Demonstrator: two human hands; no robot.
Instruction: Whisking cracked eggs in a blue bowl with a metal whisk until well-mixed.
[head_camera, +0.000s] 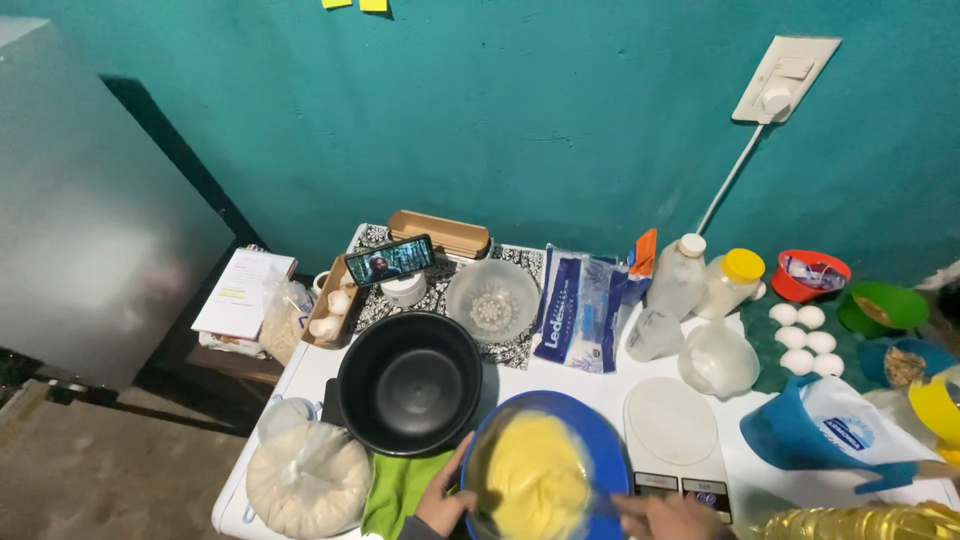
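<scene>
Left hand (443, 500) curled, right hand (672, 515) flat.

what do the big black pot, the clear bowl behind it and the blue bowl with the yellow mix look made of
Black pot: likely metal with a dark non-stick coating; smooth, with a dull sheen.
Clear bowl: glass or clear plastic; see-through, with a patterned base.
Blue bowl: probably plastic; opaque, even colour, slight gloss. The left hand steadies its rim.
</scene>
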